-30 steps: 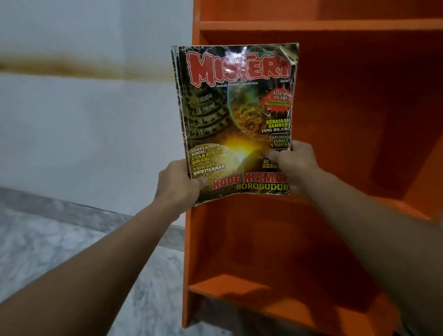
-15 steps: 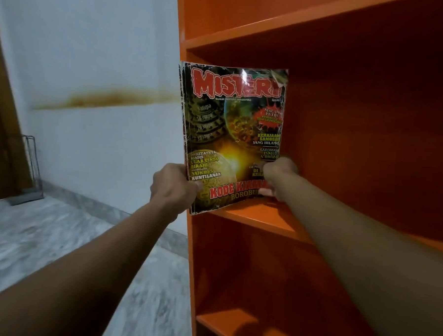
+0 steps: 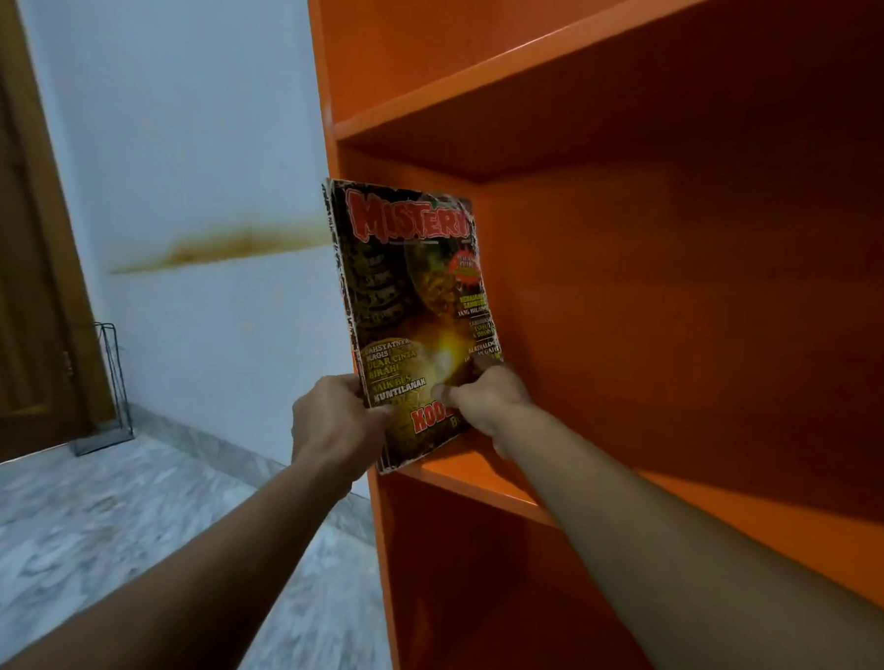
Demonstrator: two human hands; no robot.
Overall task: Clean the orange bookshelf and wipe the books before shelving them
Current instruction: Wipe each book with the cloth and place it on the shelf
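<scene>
— Where was the magazine point(image 3: 410, 323)?

— In the middle of the frame, upright with its top tipped a little to the left and its cover towards me. It was at the left end of the orange bookshelf point(image 3: 636, 293), in the middle compartment. Its lower edge was at the front lip of the shelf board point(image 3: 473, 477); I couldn't tell whether it rested there.

— And your hands?

— My left grip point(image 3: 338, 421) pinched the lower left corner by the worn spine, thumb on the cover. My right grip point(image 3: 487, 404) was curled round the lower right edge, thumb in front, fingers hidden behind.

— Anything else about?

— A white wall point(image 3: 210, 117) with a brown stain point(image 3: 219, 251) at centre left, a wooden door point(image 3: 19, 261) at the far left edge, and a wire rack point(image 3: 112, 389) standing on the marble floor point(image 3: 86, 546) beside it.
</scene>
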